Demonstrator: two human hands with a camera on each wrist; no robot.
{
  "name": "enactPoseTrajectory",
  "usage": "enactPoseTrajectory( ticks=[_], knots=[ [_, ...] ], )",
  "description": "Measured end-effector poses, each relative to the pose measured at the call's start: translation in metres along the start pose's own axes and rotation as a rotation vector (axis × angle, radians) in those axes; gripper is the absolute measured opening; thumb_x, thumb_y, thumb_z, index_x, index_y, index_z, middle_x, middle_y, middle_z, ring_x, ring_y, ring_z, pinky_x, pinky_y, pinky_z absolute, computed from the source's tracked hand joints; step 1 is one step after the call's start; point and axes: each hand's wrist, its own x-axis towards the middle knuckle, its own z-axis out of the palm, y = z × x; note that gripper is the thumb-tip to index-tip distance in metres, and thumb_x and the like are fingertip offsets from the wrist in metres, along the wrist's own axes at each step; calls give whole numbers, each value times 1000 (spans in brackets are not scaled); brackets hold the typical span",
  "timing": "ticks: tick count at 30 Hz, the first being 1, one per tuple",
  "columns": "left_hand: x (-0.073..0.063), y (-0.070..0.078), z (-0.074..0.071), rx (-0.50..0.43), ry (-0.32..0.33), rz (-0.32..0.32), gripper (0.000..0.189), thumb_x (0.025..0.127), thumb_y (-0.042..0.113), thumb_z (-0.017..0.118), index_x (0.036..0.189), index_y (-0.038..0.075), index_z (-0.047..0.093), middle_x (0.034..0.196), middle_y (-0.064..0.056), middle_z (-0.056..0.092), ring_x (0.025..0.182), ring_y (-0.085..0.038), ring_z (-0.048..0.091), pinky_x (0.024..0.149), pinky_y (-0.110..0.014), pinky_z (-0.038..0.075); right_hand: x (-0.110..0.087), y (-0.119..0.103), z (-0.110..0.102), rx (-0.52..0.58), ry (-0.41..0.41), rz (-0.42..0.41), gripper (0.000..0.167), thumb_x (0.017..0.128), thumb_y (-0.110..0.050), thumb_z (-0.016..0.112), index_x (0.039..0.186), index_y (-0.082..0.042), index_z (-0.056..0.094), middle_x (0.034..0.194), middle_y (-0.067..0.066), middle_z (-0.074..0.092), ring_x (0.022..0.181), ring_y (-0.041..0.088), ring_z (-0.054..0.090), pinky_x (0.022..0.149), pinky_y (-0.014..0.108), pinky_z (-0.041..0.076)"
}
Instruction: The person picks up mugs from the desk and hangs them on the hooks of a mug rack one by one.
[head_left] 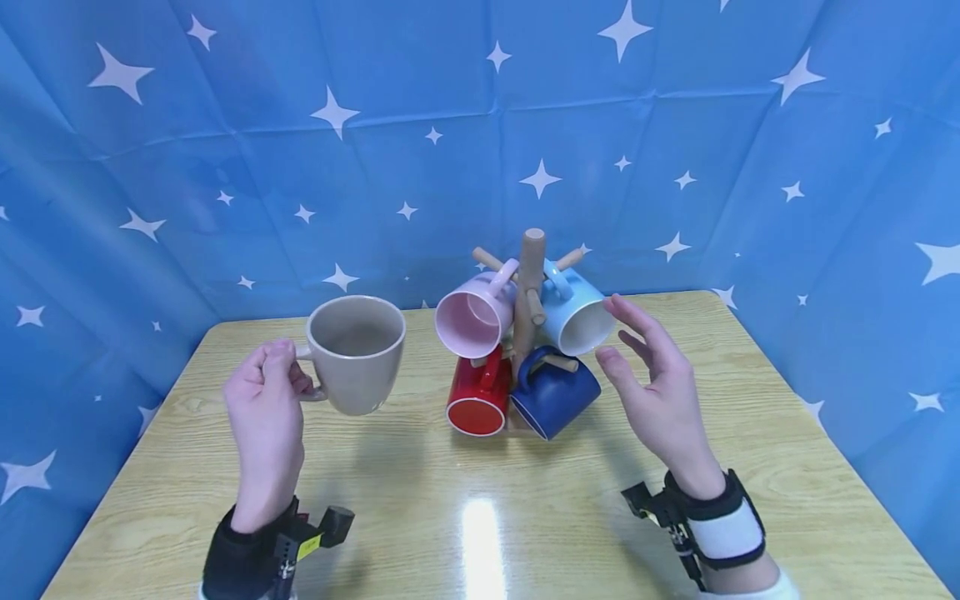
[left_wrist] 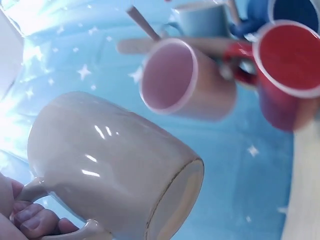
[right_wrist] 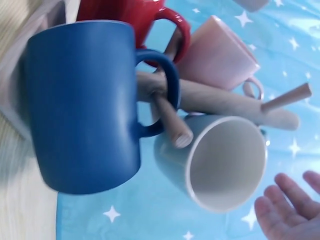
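My left hand (head_left: 266, 400) grips the handle of a beige mug (head_left: 358, 367), holding it upright above the table, left of a wooden mug tree (head_left: 532, 267). In the left wrist view, fingers (left_wrist: 35, 220) curl through that handle. My right hand (head_left: 660, 387) is beside the tree with its fingers spread, nearest the light blue mug (head_left: 573, 312), and holds nothing. That mug hangs from an upper peg, as does a pink mug (head_left: 472, 317) on the left. Below them hang a red mug (head_left: 478, 396) and a dark blue mug (head_left: 557, 396).
The wooden table (head_left: 405, 508) has a bright light reflection near its front. A blue curtain (head_left: 420, 192) with white stars stands behind the table and along both sides. A bare wooden peg (head_left: 536, 307) points forward from the tree's upper part.
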Motion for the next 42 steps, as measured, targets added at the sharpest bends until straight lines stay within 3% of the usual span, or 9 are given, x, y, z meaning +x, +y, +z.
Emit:
enactPoseTrajectory(
  ticks=[8, 19, 27, 37, 42],
  knots=[
    [-20, 21, 21, -71, -52, 6, 39, 110, 17, 50, 72, 11, 56, 70, 5, 50, 73, -14, 52, 75, -25, 49, 2, -12, 7, 59, -6, -38, 56, 99, 6, 61, 153, -1, 50, 152, 25, 58, 141, -7, 51, 113, 11, 44],
    [-40, 31, 52, -182, -174, -10, 42, 108, 10, 44, 66, 13, 50, 69, 6, 48, 71, -14, 51, 73, -26, 49, -4, -23, 13, 123, -36, -64, 57, 96, 8, 61, 152, 2, 50, 150, 23, 59, 143, 0, 53, 114, 14, 46],
    [-55, 31, 62, -171, -273, -24, 40, 107, 9, 45, 67, 14, 50, 70, 6, 48, 72, -15, 50, 74, -29, 49, -8, -29, 19, 155, -80, -108, 60, 96, 7, 63, 154, -1, 49, 150, 25, 59, 144, 1, 53, 116, 15, 45],
    [-71, 32, 68, -211, -356, -36, 36, 106, 10, 49, 71, 15, 56, 70, 8, 51, 72, -14, 52, 73, -27, 50, -14, -32, 24, 203, -123, -116, 63, 97, -3, 69, 155, 2, 45, 153, 25, 56, 145, 5, 52, 116, 16, 46],
    [-77, 27, 73, -241, -401, -29, 37, 106, 11, 48, 70, 15, 52, 69, 8, 49, 73, -13, 52, 73, -28, 49, -16, -31, 24, 297, -133, -127, 72, 99, -25, 74, 155, 7, 42, 152, 16, 59, 143, 11, 54, 114, 19, 48]
  ],
)
